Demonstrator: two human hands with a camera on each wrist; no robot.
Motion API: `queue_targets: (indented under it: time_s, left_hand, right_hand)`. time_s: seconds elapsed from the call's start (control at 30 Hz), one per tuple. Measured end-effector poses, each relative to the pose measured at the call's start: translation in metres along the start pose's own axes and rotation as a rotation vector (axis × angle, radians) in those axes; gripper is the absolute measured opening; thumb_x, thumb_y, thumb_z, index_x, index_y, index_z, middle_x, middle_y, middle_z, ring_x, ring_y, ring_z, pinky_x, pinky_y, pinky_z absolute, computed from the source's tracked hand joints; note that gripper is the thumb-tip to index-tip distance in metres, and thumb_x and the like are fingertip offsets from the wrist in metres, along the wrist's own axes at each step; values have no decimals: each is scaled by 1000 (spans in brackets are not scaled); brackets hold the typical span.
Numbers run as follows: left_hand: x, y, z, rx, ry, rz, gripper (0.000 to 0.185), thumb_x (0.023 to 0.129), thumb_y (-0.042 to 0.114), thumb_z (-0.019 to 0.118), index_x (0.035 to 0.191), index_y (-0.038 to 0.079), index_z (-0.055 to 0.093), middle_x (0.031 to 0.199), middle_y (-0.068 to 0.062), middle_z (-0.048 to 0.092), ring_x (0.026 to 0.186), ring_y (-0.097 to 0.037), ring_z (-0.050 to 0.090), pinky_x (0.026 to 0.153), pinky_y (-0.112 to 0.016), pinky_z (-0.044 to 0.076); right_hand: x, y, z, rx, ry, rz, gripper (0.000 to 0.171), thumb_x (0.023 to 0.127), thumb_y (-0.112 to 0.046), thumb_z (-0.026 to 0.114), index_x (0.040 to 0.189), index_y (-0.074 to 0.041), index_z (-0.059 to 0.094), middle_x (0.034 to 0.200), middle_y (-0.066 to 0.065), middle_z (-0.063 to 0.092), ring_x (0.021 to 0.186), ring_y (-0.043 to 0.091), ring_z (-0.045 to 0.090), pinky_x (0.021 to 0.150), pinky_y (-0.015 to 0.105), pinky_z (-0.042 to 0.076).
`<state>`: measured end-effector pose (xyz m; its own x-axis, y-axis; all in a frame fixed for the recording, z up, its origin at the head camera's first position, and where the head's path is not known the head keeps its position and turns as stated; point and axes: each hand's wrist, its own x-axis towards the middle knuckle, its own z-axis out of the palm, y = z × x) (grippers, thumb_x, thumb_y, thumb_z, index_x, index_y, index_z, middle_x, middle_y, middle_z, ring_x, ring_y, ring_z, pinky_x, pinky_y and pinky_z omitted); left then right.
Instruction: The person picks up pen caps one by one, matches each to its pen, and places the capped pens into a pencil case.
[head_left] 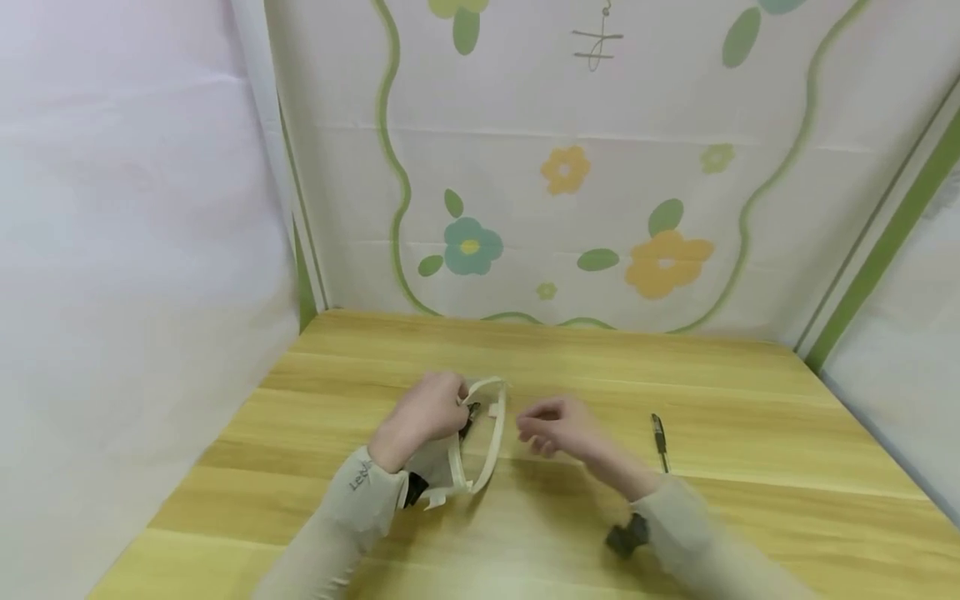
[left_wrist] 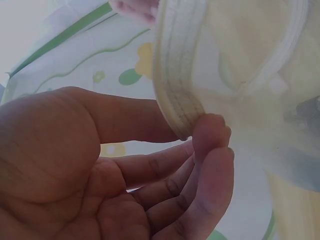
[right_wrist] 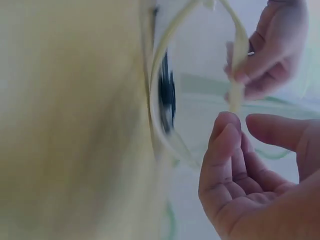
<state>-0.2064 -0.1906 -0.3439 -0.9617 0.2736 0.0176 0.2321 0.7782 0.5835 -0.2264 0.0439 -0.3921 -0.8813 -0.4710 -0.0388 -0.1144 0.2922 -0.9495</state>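
Note:
A see-through zip pouch (head_left: 439, 460) with a whitish zipper band lies on the table, its mouth spread open toward the right. My left hand (head_left: 423, 417) pinches the band between thumb and fingers, as the left wrist view also shows at the zipper band (left_wrist: 182, 65). Inside the pouch is a black pen (head_left: 469, 419), seen through the mouth as a blurred dark shape in the right wrist view. Just right of the mouth hovers my right hand (head_left: 558, 429), fingers loosely bent, thumb apart from them, nothing held.
Another black pen (head_left: 660, 437) lies on the wooden table (head_left: 750, 417), beyond my right forearm. A flower-print cloth (head_left: 517, 208) hangs behind the table's back edge, with pale cloth walls on both sides. Each wrist carries a small black device (head_left: 628, 535).

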Motion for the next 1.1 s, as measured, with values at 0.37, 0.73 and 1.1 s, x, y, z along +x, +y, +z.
queue_targets:
  time_s: [0.37, 0.73, 1.1]
  left_hand:
    - [2, -2, 19, -4, 1, 28, 29, 75, -11, 51, 62, 12, 39, 55, 3, 27, 45, -8, 26, 39, -20, 22]
    - [4, 4, 15, 12, 1, 1, 19, 80, -10, 53, 69, 5, 55, 55, 2, 30, 45, -8, 30, 39, -20, 25]
    - [1, 7, 15, 12, 6, 8, 36, 78, -11, 51, 61, 14, 32, 54, 4, 21, 44, -8, 24, 39, -20, 21]
  right_hand:
    - [-61, 48, -139, -464, 128, -69, 22, 93, -24, 71, 101, -3, 69, 85, 15, 67, 68, 35, 63, 56, 41, 56]
    - [-71, 72, -171, -696, 168, -47, 29, 84, -36, 79, 90, -8, 71, 80, -3, 66, 70, 14, 62, 59, 28, 53]
    - [-82, 76, -163, -749, 161, -41, 39, 80, -43, 81, 90, -8, 69, 78, -5, 64, 69, 11, 59, 60, 27, 51]
